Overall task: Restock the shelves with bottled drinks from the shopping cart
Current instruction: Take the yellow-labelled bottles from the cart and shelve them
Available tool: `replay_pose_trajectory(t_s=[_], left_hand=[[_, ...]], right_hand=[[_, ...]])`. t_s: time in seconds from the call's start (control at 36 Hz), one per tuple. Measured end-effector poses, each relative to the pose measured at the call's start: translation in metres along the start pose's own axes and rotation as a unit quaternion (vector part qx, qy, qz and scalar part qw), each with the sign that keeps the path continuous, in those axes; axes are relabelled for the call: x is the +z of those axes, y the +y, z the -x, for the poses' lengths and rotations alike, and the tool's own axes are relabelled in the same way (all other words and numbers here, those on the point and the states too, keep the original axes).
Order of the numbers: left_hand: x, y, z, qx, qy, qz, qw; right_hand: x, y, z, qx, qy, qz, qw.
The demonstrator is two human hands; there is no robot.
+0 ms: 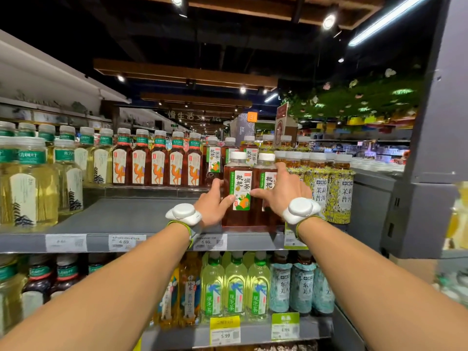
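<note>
– Left tea bottle (236, 183) and right tea bottle (266, 171), both brown with white caps: where do they stand?

– Upright and side by side, touching, at the front edge of the grey upper shelf (114, 216) in a supermarket aisle, just above a price tag (210, 242).

– What is the left hand doing?

– The left hand (215, 206) grips the left tea bottle low down. Its fingers curl round the bottle's left side and the thumb lies across the foot of the green-and-white label.

– And the right hand?

– The right hand (285, 196) lies spread over the front of the right tea bottle. Its fingers are straight and point up toward the bottle's shoulder, and the thumb stretches left to touch the left tea bottle's label.

– Anything on the arms?

– Each bare forearm carries a round white unit on a green strap: the left wrist device (183, 214) and the right wrist device (301, 210).

– What surrounds the pair?

– More bottles of the same tea (212, 158) stand behind them. Yellow-patterned bottles (340, 196) crowd just beside them on the right, partly behind the right wrist. Camel-label bottles (158, 168) line the back of the shelf to the left, and pale yellow bottles (30, 186) fill the far left. On the lower shelf (255, 333), light green bottles (235, 287) stand in a row next to pale blue bottles (302, 287).
</note>
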State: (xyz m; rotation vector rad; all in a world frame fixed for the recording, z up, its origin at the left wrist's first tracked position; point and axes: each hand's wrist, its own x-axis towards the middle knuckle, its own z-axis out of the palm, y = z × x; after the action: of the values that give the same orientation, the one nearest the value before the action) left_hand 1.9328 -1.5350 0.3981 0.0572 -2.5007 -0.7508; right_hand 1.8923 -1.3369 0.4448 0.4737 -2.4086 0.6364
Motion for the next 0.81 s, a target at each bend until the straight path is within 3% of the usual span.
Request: replay_pose_trajectory(t_s=[0.19,0.42,0.47,0.58,0.72,0.81], left_hand=[[0.003,0.003,0.003,-0.013,-0.004,0.008,1.000],[0.001,0.021,0.009,-0.070,-0.022,-0.009,0.997],[0.002,0.024,0.015,-0.089,0.006,0.013,0.996],[0.008,0.024,0.038,-0.074,0.153,0.106,0.980],[0.032,0.017,0.097,-0.061,0.182,0.153,0.969],[0.059,-0.004,0.133,-0.117,0.157,0.163,0.967]], right_hand=[[-0.003,0.003,-0.001,-0.011,-0.004,0.036,0.999],[0.006,-0.003,0.014,0.023,0.007,-0.001,1.000],[0.008,-0.006,0.027,0.036,0.033,-0.034,0.998],[0.023,-0.009,0.060,0.018,0.036,-0.093,0.995],[0.067,0.000,0.115,0.046,-0.038,-0.137,0.989],[0.098,0.004,0.157,0.072,-0.088,-0.147,0.983]])
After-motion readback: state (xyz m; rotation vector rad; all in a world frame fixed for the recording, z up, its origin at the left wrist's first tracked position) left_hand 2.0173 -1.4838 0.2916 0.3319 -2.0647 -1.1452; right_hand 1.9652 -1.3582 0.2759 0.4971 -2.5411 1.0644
